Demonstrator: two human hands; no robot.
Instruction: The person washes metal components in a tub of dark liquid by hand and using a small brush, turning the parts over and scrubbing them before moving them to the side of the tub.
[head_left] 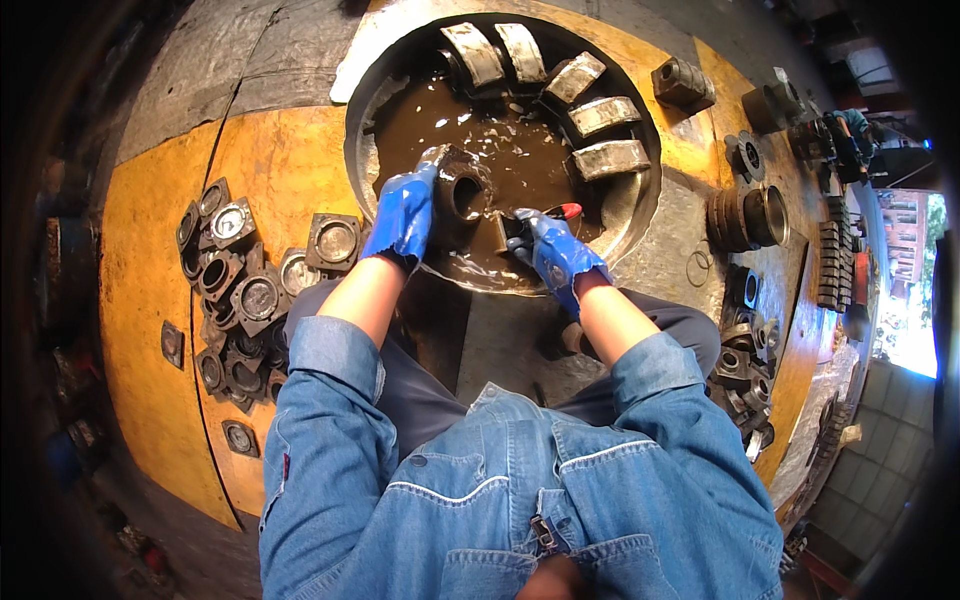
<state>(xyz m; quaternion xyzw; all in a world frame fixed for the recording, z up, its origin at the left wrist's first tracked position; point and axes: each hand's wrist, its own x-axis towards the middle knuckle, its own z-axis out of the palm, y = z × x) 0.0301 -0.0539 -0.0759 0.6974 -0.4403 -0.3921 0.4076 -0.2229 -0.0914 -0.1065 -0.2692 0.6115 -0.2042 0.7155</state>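
Note:
My left hand [405, 213], in a blue rubber glove, grips a dark, wet metal housing [462, 170] with a round bore, holding it over a big round basin [352, 150]. Murky brown liquid [415, 115] fills the basin. Close by on the right, my gloved right hand [555, 252] is closed around what looks like a brush [568, 211]. Its red handle end sticks out past the glove, and its flat brownish head points toward the housing. Whether the head touches the housing, I cannot tell. Several curved metal blocks [518, 52] rest along the basin's far and right inner edge.
A heap of square, round-bored metal housings [255, 297] lies on the yellow floor sheet at left. To the right are a lone metal block [684, 85], large metal rings [770, 215] and another pile of parts [735, 365]. My knees flank the basin's near side.

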